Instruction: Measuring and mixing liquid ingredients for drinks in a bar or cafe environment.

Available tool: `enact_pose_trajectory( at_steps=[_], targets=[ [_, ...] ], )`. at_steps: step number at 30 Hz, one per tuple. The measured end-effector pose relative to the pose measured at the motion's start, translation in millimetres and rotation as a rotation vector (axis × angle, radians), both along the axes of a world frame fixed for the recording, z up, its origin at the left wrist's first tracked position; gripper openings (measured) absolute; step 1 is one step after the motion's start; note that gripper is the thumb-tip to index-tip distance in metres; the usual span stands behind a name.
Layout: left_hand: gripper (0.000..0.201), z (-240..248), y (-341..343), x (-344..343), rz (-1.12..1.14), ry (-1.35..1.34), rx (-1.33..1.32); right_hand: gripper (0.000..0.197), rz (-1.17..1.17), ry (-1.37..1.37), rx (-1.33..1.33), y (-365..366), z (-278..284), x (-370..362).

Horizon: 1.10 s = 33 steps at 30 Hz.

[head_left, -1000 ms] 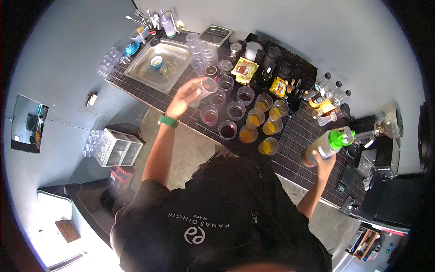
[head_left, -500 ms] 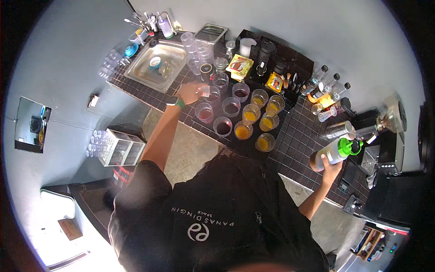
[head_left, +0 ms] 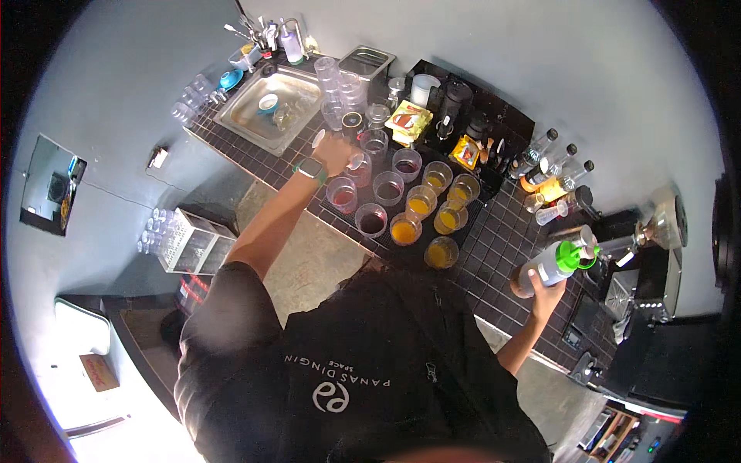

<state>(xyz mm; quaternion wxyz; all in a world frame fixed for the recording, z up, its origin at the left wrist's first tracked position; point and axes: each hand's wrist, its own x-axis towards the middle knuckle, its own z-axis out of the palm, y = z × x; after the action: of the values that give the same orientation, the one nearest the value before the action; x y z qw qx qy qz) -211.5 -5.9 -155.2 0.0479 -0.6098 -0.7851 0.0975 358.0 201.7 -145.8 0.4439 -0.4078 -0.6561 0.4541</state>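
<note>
My left hand [head_left: 334,154], with a watch at its wrist, is closed round a small clear measuring cup [head_left: 356,160], tipped over a plastic cup [head_left: 358,174] with a reddish drink. A pale round rim shows on the other side of the hand; I cannot tell what it belongs to. Beside it stand a cup of light red drink [head_left: 342,194] and a cup of dark red drink [head_left: 371,221]. Several cups with orange-yellow drink [head_left: 405,229] stand to the right. My right hand [head_left: 547,288] grips a squeeze bottle [head_left: 543,267] with a green top, leaning above the tiled counter.
A steel sink [head_left: 245,116] is at the far left, with stacked clear cups [head_left: 327,77] beside it. Yellow packets [head_left: 409,119] and jars line the back. Bottles [head_left: 537,154] stand at the back right, near a coffee grinder [head_left: 662,220]. A scale [head_left: 575,333] lies on the right.
My left hand has turned, and the measuring cup now tips over the reddish cup. The squeeze bottle stays in my right hand. The whole view has shifted slightly.
</note>
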Motion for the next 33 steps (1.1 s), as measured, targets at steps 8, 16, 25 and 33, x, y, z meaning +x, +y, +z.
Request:
enact_pose_trajectory(
  at_steps=[8, 16, 25, 33],
  targets=[
    [0.044, 12.9, -40.9, 16.8, 0.124, -0.436, 0.435, 0.070, 0.059, 0.022, -0.058, 2.3, -17.2, -20.6],
    [0.042, 17.5, -60.4, 39.1, 0.311, -0.578, 0.534, 0.072, 0.083, -0.015, -0.055, 12.6, -14.3, -32.5],
    [0.050, 121.5, -42.1, 156.5, 0.010, -1.758, 1.059, 0.081, 0.284, -0.309, 0.505, 9.5, 142.1, -123.5],
    [0.051, 187.9, -14.2, 209.9, -0.224, -1.958, 1.034, 0.092, 0.341, -0.441, 1.001, -6.5, 270.8, -185.2]
  ],
)
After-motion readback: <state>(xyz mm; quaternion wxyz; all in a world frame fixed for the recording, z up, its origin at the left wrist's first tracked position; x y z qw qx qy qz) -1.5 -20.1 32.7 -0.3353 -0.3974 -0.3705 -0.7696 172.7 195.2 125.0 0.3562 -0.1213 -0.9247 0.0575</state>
